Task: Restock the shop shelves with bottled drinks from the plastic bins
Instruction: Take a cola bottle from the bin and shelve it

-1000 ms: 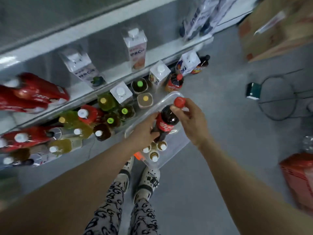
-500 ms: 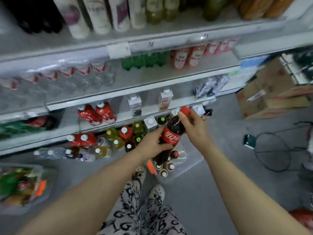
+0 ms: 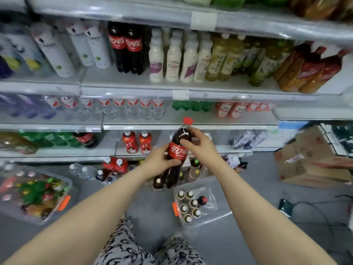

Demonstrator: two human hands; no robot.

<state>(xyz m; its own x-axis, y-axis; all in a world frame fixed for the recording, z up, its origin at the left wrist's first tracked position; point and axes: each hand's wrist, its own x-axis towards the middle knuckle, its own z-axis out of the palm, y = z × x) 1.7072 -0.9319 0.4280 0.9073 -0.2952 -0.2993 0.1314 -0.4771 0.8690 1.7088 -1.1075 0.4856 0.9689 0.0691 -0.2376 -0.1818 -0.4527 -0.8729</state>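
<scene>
I hold a large cola bottle with a red cap and red label upright in front of the shelves. My left hand grips its body at the label from the left. My right hand grips its upper part from the right, thumb on the dark shoulder. Below, a clear plastic bin on the floor holds several small white-capped bottles. A second clear bin full of mixed drinks sits at the left. Two matching cola bottles stand on the upper shelf.
Shelves run across the view with water, milk drinks, tea and juice. Loose bottles and cartons stand on the floor at the shelf foot. Cardboard boxes lie at the right, and a cable crosses the floor beside them.
The cola bottle has been lifted from over the bin up to shelf height, both hands still on it. My right hand slid from the cap down to the bottle's shoulder. The view tilted up.
</scene>
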